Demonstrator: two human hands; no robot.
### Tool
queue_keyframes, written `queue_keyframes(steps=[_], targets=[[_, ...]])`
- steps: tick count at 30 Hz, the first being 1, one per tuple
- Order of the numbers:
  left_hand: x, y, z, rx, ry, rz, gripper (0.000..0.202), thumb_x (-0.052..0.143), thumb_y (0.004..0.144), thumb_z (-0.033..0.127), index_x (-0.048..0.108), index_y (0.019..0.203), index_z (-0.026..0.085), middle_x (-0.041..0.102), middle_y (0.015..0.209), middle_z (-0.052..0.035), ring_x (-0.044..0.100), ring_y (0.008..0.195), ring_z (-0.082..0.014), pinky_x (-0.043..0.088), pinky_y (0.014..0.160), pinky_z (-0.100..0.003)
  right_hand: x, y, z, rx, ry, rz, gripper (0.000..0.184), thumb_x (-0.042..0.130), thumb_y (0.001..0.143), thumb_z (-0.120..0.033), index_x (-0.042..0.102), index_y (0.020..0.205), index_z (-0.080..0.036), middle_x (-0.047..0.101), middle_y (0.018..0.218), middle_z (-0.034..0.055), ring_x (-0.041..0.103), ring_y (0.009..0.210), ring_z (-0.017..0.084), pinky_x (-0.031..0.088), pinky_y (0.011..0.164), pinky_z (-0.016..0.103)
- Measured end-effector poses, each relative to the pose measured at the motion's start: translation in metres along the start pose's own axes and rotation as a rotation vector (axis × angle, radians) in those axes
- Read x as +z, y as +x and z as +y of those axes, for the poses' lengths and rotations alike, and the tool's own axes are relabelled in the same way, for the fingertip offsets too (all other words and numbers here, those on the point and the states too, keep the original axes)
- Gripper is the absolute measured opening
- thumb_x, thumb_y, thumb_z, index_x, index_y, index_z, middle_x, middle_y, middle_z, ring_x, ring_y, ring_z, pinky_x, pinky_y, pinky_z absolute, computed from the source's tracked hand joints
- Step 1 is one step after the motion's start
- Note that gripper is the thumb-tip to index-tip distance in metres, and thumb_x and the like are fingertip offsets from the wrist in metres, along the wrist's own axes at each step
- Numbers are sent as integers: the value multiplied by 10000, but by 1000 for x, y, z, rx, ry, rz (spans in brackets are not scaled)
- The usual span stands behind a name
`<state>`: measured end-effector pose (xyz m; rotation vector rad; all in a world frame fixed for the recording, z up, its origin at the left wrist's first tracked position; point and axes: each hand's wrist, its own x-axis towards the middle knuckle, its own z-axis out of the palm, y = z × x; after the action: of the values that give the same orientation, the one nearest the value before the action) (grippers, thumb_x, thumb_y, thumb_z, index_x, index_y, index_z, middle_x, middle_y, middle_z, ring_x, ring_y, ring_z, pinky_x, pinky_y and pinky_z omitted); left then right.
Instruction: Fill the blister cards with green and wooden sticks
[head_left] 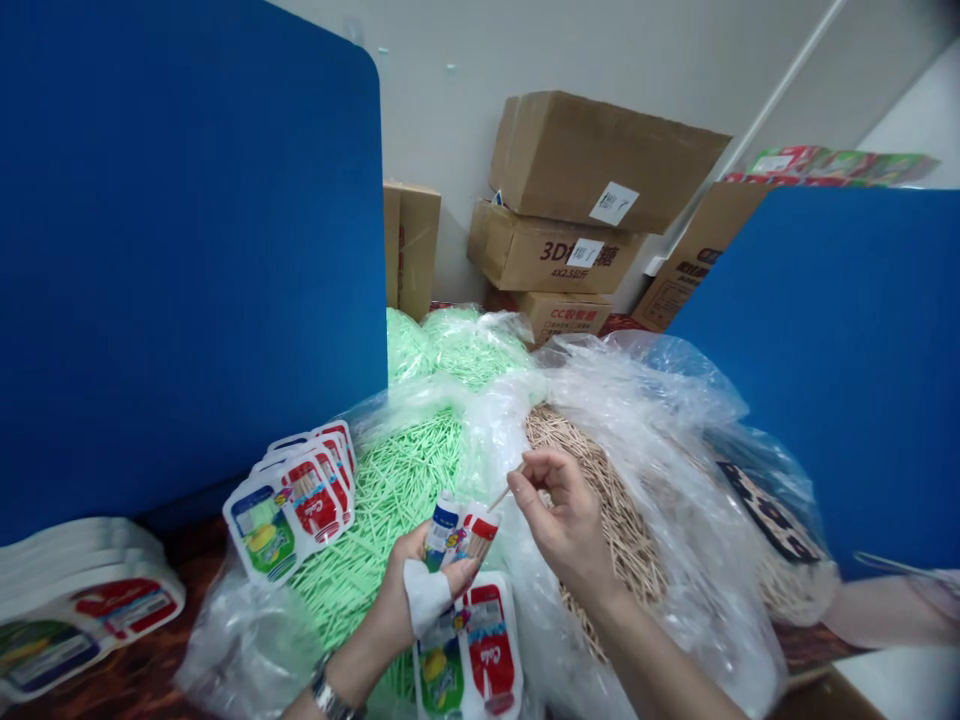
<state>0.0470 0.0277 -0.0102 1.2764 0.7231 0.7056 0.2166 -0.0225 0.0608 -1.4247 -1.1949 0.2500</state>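
My left hand [391, 590], with a white wrap [427, 597] around the thumb area, grips a printed pouch [480, 535] with blue and red panels, its top facing me. Between the thumb and fingers of my right hand [566, 515] is a thin brown stick [498, 497], whose lower end meets the pouch's top edge on the red side. Whether it goes inside I cannot tell. Another printed pouch [491, 650], with green and red bottle shapes, lies just below my left hand. Around them are heaped green sticks [405, 470] and brown sticks [615, 500] in clear plastic bags.
Fanned pouches [289, 505] rest on the green sticks, and a thick stack of pouches [82, 620] stands at far left. Blue partitions [187, 250] rise on both sides. Cardboard boxes [600, 150] are piled behind. At right, part of another person's arm [892, 610] shows.
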Motion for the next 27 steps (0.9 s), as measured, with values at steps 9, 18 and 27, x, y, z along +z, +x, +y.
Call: queue_keyframes(steps=[9, 18, 27], targets=[[-10, -3, 7, 47, 24, 48, 175, 742, 704, 233, 625, 789, 135, 628, 654, 7, 517, 550, -122, 411, 517, -219, 21, -8, 0, 18, -5, -243, 124, 541, 885, -312, 577, 833, -205, 605, 839, 37, 585, 828, 175, 471, 767, 310], [-31, -10, 16, 26, -274, 180, 315, 772, 664, 398, 635, 836, 172, 700, 742, -28, 624, 683, -181, 493, 650, -270, 26, -5, 3, 60, -64, -522, 232, 531, 886, -320, 522, 1095, -221, 540, 697, -32, 525, 618, 124, 426, 576, 236], [-59, -47, 6, 80, 195, 107, 264, 645, 761, 302, 483, 600, 171, 400, 585, 46, 352, 569, -116, 320, 539, -217, 69, -22, 0, -221, -129, -725, 209, 514, 893, -385, 526, 791, -203, 527, 725, -6, 499, 640, 127, 359, 572, 235]])
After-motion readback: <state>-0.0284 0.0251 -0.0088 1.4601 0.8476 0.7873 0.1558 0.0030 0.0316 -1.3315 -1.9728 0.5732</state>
